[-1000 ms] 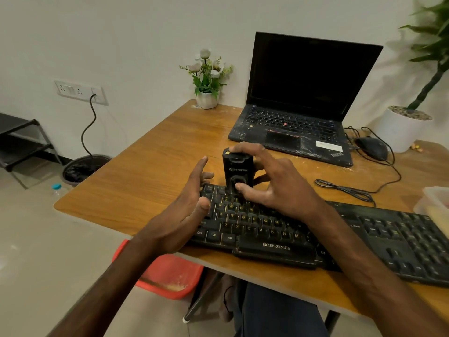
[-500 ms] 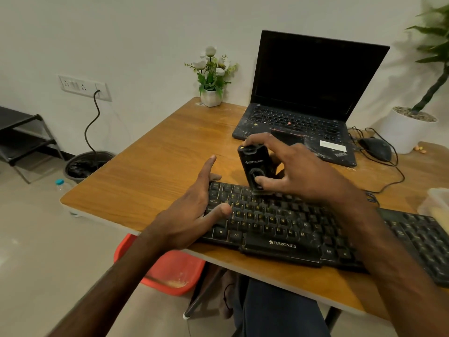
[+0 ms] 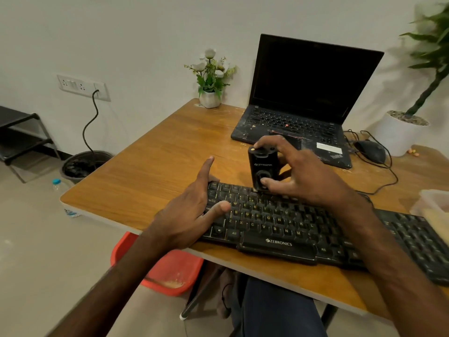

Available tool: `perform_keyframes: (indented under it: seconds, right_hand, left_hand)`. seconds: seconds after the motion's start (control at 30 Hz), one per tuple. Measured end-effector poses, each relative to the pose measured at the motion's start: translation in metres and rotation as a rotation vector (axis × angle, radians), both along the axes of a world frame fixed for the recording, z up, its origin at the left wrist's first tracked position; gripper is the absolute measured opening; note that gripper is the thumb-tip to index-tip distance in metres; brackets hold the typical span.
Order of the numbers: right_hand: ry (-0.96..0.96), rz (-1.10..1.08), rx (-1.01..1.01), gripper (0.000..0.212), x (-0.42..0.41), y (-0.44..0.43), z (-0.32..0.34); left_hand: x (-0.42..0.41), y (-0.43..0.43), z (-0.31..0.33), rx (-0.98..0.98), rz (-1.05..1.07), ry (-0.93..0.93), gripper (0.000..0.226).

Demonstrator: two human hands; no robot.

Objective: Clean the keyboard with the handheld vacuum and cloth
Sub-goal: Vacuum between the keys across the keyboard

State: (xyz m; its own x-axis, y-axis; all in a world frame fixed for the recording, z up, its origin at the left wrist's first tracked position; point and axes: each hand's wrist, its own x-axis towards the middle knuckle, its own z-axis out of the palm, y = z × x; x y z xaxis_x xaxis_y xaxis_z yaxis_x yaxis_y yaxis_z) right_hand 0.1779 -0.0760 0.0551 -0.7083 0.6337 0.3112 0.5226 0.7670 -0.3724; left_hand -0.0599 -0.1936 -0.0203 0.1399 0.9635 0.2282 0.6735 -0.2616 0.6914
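Left of centre in the frame, the left hand (image 3: 192, 215) lay on the left end of the keyboard (image 3: 279, 224). Its fingers (image 3: 205, 171) were straight and spread and gripped nothing, and we took it to be steadying the keyboard. The keyboard sat along the near edge of the worktop (image 3: 150, 171), across the lower middle of the frame and out toward the right edge. At centre the vacuum (image 3: 262, 166) stood upright with its lower end on the top rows of keys. Just right of it, the right hand (image 3: 308, 178) had its fingers curled round the body, with the thumb on the front face.

We judged that the vacuuming step was in hand and the wipe with the cloth not yet done. The next move, we thought, called for drawing the nozzle along the rows toward the right, kept low over the keys.

We counted one keyboard, one vacuum, one laptop (image 3: 303, 100), one mouse (image 3: 370, 150), one flower pot (image 3: 210, 99) at upper centre and one plant pot (image 3: 398, 135) at the right. We saw no cloth.
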Motion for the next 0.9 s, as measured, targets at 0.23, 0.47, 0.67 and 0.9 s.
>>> perform_keyframes:
  seconds: [0.23,0.47,0.67,0.9]
  right_hand:
    - [0.215,0.163,-0.001,0.065,-0.055,-0.013,-0.021]
    - [-0.009,0.033,-0.034,0.069,-0.013,-0.007,0.002]
    - [0.163,0.145,-0.034,0.067,-0.048,-0.015,-0.018]
    - [0.131,0.136,-0.048,0.066,-0.054,-0.005,-0.009]
  left_hand:
    - [0.002,-0.002,0.002,0.002,-0.022,-0.029,0.107]
    - [0.003,-0.003,0.002,0.024,0.022,0.070,0.110]
    - [0.006,-0.003,0.002,0.020,-0.017,-0.020,0.105]
    - [0.004,-0.003,0.000,0.063,-0.007,0.010,0.103]
